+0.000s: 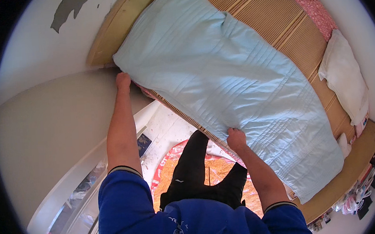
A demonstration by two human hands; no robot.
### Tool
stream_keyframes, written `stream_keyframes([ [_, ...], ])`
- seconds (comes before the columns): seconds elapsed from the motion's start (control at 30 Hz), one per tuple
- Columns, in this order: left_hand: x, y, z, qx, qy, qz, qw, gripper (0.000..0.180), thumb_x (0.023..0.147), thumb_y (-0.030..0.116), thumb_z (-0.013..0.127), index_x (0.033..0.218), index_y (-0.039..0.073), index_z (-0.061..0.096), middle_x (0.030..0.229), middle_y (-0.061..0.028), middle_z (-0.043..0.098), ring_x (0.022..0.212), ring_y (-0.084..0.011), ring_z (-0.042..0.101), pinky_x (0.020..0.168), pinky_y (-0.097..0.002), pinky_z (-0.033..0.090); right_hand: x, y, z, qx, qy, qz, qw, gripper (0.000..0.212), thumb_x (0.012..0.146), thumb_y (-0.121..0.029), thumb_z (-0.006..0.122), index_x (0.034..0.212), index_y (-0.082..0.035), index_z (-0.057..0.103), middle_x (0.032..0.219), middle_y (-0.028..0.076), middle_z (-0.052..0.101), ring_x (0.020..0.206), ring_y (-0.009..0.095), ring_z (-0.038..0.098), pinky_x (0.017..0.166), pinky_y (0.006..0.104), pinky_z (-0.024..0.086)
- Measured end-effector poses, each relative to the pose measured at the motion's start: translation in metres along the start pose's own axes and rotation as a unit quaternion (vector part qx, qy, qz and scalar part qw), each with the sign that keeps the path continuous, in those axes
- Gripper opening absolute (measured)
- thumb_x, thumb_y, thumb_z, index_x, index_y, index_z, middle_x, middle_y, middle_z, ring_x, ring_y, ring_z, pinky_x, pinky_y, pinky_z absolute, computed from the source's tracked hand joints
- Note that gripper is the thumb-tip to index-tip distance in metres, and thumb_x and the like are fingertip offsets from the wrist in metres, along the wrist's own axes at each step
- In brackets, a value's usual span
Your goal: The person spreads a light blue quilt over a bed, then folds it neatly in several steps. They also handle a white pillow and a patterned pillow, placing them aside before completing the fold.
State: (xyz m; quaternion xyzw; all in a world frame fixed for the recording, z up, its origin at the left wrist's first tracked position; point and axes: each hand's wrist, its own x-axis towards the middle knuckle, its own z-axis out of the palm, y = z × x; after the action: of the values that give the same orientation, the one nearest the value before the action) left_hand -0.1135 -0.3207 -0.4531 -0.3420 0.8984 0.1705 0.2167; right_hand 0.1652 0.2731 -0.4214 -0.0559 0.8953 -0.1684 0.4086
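Note:
A pale blue quilt (pixel 219 68) lies spread over a bed, with stitched lines and some wrinkles across it. My left hand (pixel 123 80) is closed on the quilt's edge near its left corner, beside the bed's wooden end board. Farther right along the near edge, my right hand (pixel 236 138) grips the quilt too, its fingers curled into the fabric. Under the quilt is a brown striped bed mat (pixel 276 21), showing along the far side and as a thin strip at the near edge.
A white pillow (pixel 344 77) rests at the bed's right end, near a pink patterned cloth (pixel 312 8). The wooden end board (pixel 109 29) stands against the left wall. A round orange and red rug (pixel 218 168) lies underfoot. At lower left is a white cabinet (pixel 67 188) with clear panels.

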Motion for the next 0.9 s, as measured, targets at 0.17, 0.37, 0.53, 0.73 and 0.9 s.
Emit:
stream_keyframes([
  [0.17,-0.028,0.100,0.001,0.025,0.319,0.219,0.922,0.044,0.089,0.024,0.061,0.126,0.000,0.058,0.123,-0.0273,0.064,0.113,-0.0424,0.062,0.093,-0.0502,0.051,-0.014,0.003,0.004,0.071,0.013,0.049,0.996,0.018,0.089,-0.014,0.054,0.100,-0.004,0.063,0.093,0.022,0.069,0.091,0.041,0.068,0.082,0.0532,0.054],
  [0.37,-0.025,0.286,0.016,0.055,0.104,0.309,0.944,0.043,0.095,0.031,0.059,0.135,0.016,0.055,0.107,-0.0135,0.073,0.104,-0.0364,0.067,0.089,-0.0485,0.053,0.016,0.037,-0.054,0.200,0.178,0.202,0.942,0.018,0.095,-0.022,0.054,0.100,-0.005,0.057,0.092,0.025,0.069,0.089,0.047,0.066,0.075,0.0561,0.051],
  [0.53,-0.026,0.421,0.063,0.167,0.071,0.396,0.900,0.049,0.095,0.035,0.061,0.139,0.014,0.054,0.116,-0.0179,0.070,0.111,-0.0375,0.065,0.092,-0.0501,0.052,0.050,0.056,-0.056,0.217,0.202,0.231,0.927,0.018,0.091,-0.016,0.059,0.104,-0.004,0.057,0.095,0.023,0.069,0.091,0.045,0.066,0.079,0.0536,0.051],
  [0.73,0.068,0.434,0.121,0.238,0.192,0.444,0.842,0.028,0.098,0.021,0.048,0.113,0.005,0.066,0.091,-0.0143,0.073,0.086,-0.0339,0.071,0.078,-0.0484,0.057,0.053,0.046,-0.041,0.265,0.230,0.209,0.913,0.017,0.087,-0.009,0.062,0.102,-0.002,0.058,0.095,0.021,0.066,0.094,0.042,0.064,0.080,0.0508,0.051],
  [0.9,0.104,0.466,0.059,0.181,0.364,0.381,0.830,0.028,0.098,0.026,0.051,0.116,0.010,0.066,0.094,-0.0157,0.072,0.088,-0.0340,0.070,0.079,-0.0502,0.056,0.039,0.048,-0.058,0.277,0.242,0.181,0.912,0.032,0.084,-0.009,0.065,0.114,-0.003,0.059,0.109,0.020,0.063,0.106,0.040,0.059,0.091,0.0514,0.047],
])
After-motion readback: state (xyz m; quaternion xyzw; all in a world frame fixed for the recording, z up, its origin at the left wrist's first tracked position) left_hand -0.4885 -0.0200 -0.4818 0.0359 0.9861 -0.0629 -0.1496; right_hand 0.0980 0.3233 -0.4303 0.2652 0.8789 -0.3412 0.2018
